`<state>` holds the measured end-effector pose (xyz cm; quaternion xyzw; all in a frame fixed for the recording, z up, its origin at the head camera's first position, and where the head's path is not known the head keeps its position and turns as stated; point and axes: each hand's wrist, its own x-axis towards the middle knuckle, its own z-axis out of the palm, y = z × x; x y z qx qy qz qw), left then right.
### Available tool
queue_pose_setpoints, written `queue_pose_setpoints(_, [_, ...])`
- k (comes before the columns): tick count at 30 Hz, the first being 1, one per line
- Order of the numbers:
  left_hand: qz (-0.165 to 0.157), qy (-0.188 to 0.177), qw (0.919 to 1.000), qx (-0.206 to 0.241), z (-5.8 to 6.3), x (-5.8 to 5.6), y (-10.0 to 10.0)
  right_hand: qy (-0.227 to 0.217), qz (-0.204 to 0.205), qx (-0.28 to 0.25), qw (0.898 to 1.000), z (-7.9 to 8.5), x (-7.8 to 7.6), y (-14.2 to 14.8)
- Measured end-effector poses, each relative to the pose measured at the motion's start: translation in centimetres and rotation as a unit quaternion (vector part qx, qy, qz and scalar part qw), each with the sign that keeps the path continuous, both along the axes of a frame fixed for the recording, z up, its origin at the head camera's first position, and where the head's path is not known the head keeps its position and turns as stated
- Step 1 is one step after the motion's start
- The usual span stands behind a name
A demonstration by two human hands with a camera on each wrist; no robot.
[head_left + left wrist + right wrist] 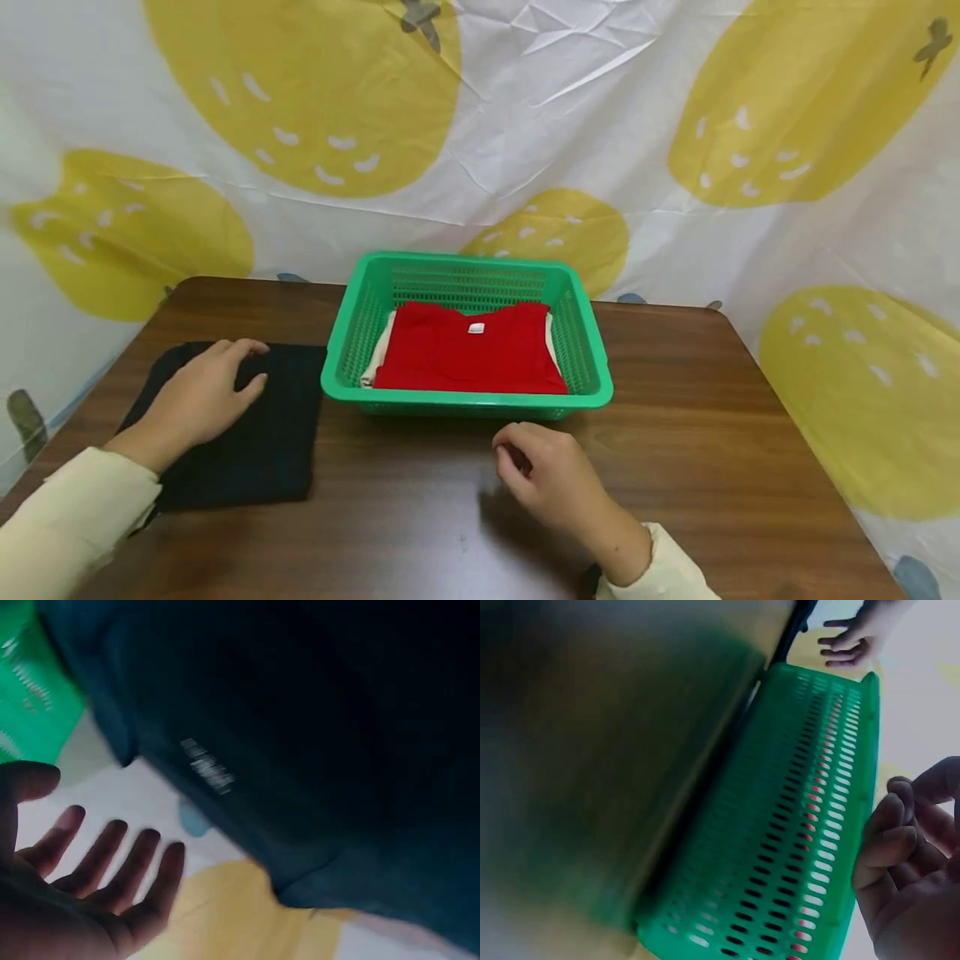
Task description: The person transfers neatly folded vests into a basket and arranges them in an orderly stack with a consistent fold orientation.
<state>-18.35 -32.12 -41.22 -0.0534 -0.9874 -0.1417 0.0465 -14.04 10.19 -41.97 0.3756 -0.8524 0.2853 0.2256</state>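
Observation:
A folded dark shirt [262, 450] lies flat on the left side of the table. Over its upper left part hovers my left hand [198, 396], fingers spread and slightly bent, holding nothing. The left wrist view shows small pale print on the dark cloth [208, 766]. Just right of the shirt stands a green plastic basket [468, 402]. Inside it a folded red shirt [468, 354] with a white neck tag rests on pale cloth [379, 354]. My right hand [558, 479] is in front of the basket's near right side, fingers loosely curled and nothing in them.
The brown wooden table [697, 433] has its back edge against a white hanging cloth [525, 125] printed with yellow fruit. The basket has perforated walls and a raised rim, and stands near the table's back edge.

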Motion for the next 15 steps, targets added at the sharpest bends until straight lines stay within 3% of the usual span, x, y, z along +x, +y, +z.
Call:
queue_pose_setpoints(5, [0.003, -0.069, 0.9971, -0.032, -1.5, -0.6, -0.7, -0.056, -0.003, -0.001, 0.998, -0.7, 0.2, -0.1])
queue_pose_setpoints(11, [0.012, -0.105, 0.9931, -0.051, -1.9, -0.6, -1.1, -0.132, 0.019, -0.018, 0.991, -0.5, 0.0, -0.1])
queue_pose_setpoints(15, [0.015, -0.129, 0.9898, -0.059, -2.2, -0.1, -1.5, -0.157, 0.034, -0.012, 0.987, -0.4, 0.0, -0.1])
